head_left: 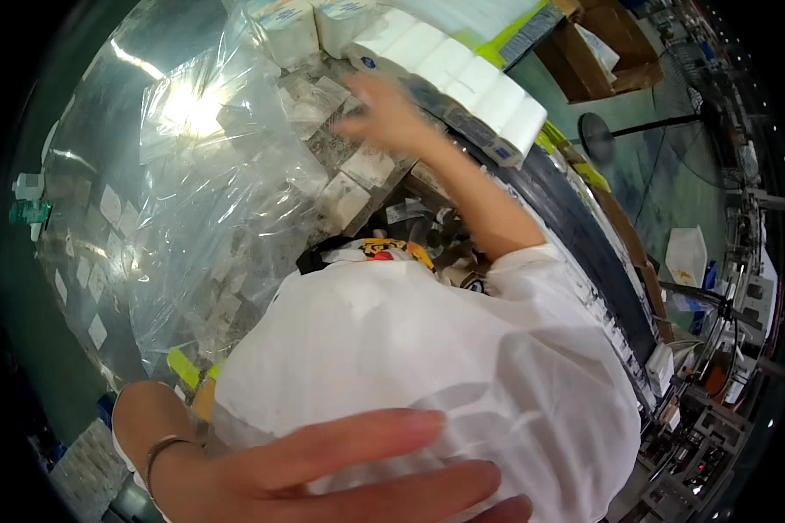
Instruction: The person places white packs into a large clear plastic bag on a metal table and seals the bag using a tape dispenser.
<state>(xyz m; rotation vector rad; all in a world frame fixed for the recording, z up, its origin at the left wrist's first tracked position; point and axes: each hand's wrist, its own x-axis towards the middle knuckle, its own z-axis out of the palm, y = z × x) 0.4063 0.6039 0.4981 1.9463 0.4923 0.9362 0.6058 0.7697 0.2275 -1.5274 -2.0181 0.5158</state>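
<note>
Close to the camera, my left hand [358,466] is raised in front of my white shirt [427,349], fingers spread and holding nothing. A bracelet [161,449] circles that wrist. My right arm stretches far across the table. At its end my right hand [384,113], slightly blurred, has its fingers apart and appears to hold nothing. Just right of it lies a wrapped pack of white paper rolls [453,74]. Clear plastic film [227,183] spreads left of the hand. Pale square pieces [344,200] lie below it; whether they are under film I cannot tell.
More white wrapped packs [288,30] stand at the far edge. A dark conveyor belt [597,235] curves down the right. Beyond it are a cardboard box [619,52], a standing fan [702,118], a white bin [686,255] and machinery [698,444].
</note>
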